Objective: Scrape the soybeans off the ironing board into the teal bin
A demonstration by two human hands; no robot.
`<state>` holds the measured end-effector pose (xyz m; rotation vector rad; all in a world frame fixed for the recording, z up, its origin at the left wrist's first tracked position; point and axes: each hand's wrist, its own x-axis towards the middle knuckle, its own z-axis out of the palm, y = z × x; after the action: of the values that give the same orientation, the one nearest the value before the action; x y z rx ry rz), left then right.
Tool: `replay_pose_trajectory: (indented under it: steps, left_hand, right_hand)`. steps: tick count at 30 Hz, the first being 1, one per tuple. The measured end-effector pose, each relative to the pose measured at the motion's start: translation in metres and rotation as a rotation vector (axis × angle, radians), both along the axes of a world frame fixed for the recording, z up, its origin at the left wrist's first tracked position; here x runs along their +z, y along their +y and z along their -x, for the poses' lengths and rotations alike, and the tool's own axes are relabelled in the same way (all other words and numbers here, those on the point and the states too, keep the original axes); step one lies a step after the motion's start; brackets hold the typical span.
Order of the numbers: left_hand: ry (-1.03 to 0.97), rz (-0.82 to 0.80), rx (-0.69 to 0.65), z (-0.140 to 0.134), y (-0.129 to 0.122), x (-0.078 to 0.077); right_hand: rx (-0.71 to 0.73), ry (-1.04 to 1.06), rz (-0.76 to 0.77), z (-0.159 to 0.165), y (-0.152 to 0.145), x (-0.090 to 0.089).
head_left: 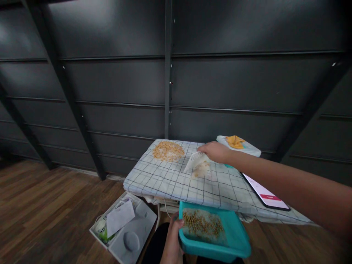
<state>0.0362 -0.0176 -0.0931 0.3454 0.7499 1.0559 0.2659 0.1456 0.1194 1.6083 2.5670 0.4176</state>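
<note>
In the head view, my left hand grips the left rim of a teal plastic tray below the table's front edge. Small round yellow-brown grains, like beans or beads, lie in it with some white powder. My right hand reaches over the checked cloth and pinches a thin white ribbed piece, perhaps a card or scraper. Its lower edge touches or nearly touches the cloth beside a smaller patch of pale grains and powder. A larger pile of yellow grains is spread further left.
At the back right lies a white lid-like tray with a yellow cloth. A phone with a lit screen rests near the right front edge. On the floor, a grey-white box holds papers. A dark panelled wall stands behind.
</note>
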Motion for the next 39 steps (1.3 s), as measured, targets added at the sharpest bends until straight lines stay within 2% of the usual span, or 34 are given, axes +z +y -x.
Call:
replay_pose_trajectory:
  steps: [3, 5, 7, 10, 15, 22, 30, 34, 39]
  left_hand:
    - [0.008, -0.001, -0.011, -0.001, 0.0, 0.002]
    - [0.006, -0.001, -0.011, -0.001, -0.001, 0.002]
    - [0.004, 0.006, -0.018, -0.001, 0.0, 0.001]
    - [-0.004, 0.017, -0.027, -0.001, 0.0, -0.001]
    - [-0.005, 0.035, -0.03, -0.001, -0.001, -0.006]
    - [-0.019, -0.008, -0.041, -0.003, -0.001, -0.007]
    - [-0.013, 0.017, -0.014, -0.007, 0.0, -0.011]
    - [0.008, 0.025, -0.022, -0.008, -0.001, -0.008]
    - [0.045, 0.037, -0.013, -0.007, -0.004, 0.003]
  right_hand:
    - [-0.145, -0.026, -0.116, 0.0, -0.008, 0.012]
    - [-0.279, -0.019, -0.117, -0.003, -0.009, 0.016]
    - [-0.379, -0.002, -0.085, -0.007, -0.007, 0.015]
    - [-0.445, 0.024, -0.05, -0.016, 0.001, 0.004]
    - [-0.474, 0.069, -0.039, -0.025, 0.015, -0.013]
    - [-0.547, 0.143, -0.093, -0.029, 0.032, -0.008]
    - [-0.618, 0.165, 0.028, -0.04, 0.046, -0.023]
    - [-0.57, 0.175, 0.096, -0.039, 0.044, -0.028]
    - [-0.448, 0.187, 0.128, -0.028, 0.04, -0.026]
